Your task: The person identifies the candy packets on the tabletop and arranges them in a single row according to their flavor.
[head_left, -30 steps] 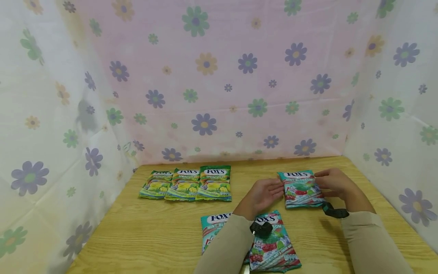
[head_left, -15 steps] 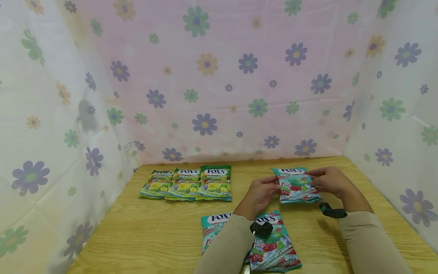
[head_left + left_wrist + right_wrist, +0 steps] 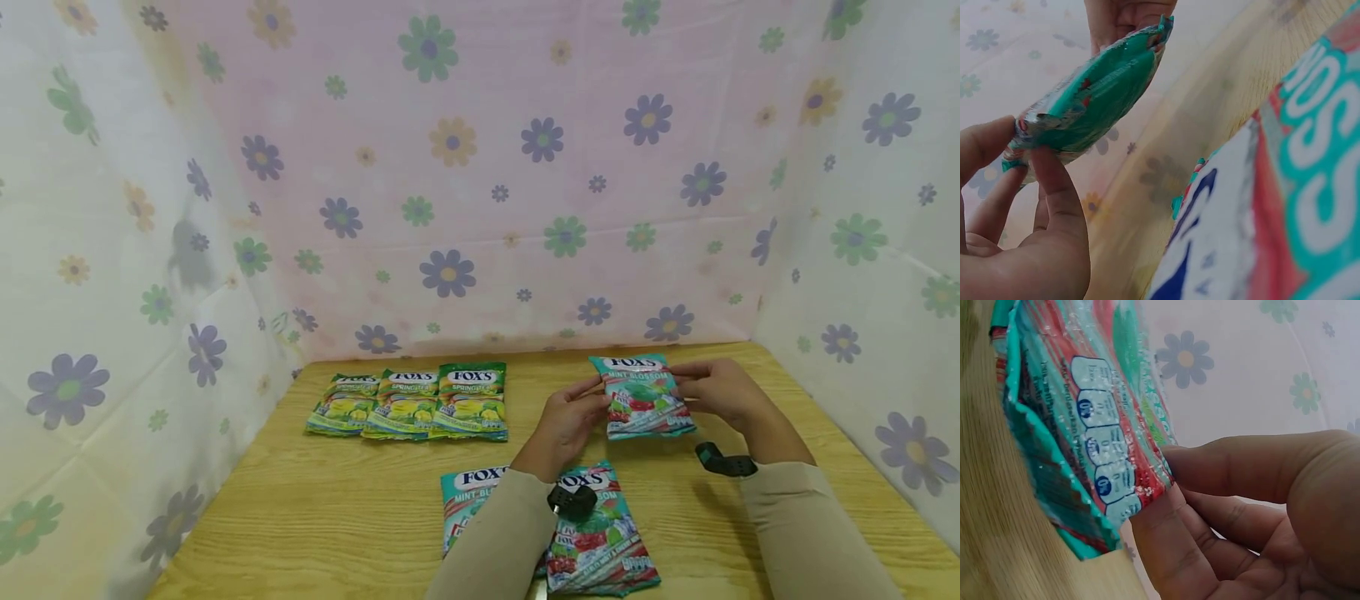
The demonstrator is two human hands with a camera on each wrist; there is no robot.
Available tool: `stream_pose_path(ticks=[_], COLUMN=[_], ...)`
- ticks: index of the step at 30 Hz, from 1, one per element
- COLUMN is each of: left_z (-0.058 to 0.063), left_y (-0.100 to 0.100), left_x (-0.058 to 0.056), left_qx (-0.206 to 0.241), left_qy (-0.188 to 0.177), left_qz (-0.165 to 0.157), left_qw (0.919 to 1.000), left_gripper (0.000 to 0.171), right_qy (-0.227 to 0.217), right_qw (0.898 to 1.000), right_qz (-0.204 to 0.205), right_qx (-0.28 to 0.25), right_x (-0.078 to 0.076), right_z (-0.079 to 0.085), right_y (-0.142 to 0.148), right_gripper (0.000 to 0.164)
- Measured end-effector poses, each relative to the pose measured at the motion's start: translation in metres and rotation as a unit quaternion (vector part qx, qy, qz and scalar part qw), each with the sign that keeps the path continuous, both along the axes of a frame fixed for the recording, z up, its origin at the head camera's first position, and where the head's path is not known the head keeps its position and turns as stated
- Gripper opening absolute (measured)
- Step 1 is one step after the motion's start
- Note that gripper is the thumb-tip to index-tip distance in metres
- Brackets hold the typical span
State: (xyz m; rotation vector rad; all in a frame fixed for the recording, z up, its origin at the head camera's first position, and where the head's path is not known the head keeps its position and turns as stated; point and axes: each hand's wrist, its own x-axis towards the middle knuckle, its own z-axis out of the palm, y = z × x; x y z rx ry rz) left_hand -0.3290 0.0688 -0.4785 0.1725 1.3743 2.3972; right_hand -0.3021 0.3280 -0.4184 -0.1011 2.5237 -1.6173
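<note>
Both hands hold one teal and red Fox's Mint Blossom candy bag (image 3: 643, 400) above the back right of the table. My left hand (image 3: 567, 425) pinches its left edge between thumb and fingers, as the left wrist view shows up close. On the opposite side, my right hand (image 3: 727, 400) grips the edge, with the thumb (image 3: 1229, 465) on one face and fingers behind. The bag's teal underside (image 3: 1107, 87) faces the left wrist camera. Below the left forearm lie two more Mint Blossom bags, a right one (image 3: 600, 542) and a left one (image 3: 468, 496) partly hidden by the sleeve.
Three green Fox's Spring Tea bags, left (image 3: 343, 406), middle (image 3: 402, 406) and right (image 3: 471, 404), lie side by side at the back left of the wooden table (image 3: 322, 508). A flowered cloth (image 3: 480, 183) encloses the back and sides.
The Mint Blossom bag has risen off the table and shifted slightly left and back. Both hands have closed on its edges and moved with it. The other bags have stayed put.
</note>
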Motion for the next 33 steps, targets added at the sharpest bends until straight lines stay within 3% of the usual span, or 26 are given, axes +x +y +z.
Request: stream_pose_path(ticks=[10, 19, 24, 33], left_z=[0.011, 0.032, 0.036, 0.041], left_y=[-0.003, -0.023, -0.043, -0.077], left_x=[-0.001, -0.007, -0.008, -0.009], left_qx=[0.019, -0.031, -0.066, -0.118], left_qy=[0.011, 0.018, 0.023, 0.069], left_qz=[-0.003, 0.002, 0.003, -0.020], left_qw=[0.9998, 0.9993, 0.9976, 0.9904], left_gripper=[0.041, 0.045, 0.047, 0.050], right_qy=[0.007, 0.034, 0.047, 0.055], right_qw=[1.000, 0.993, 0.991, 0.986], right_qz=[-0.017, -0.003, 0.010, 0.015], right_qx=[-0.025, -0.113, -0.127, -0.156], right_x=[0.001, 0.006, 0.009, 0.007], right_z=[0.010, 0.019, 0.022, 0.021], right_y=[-0.004, -0.017, -0.033, -0.058], right_gripper=[0.058, 0.060, 0.061, 0.059])
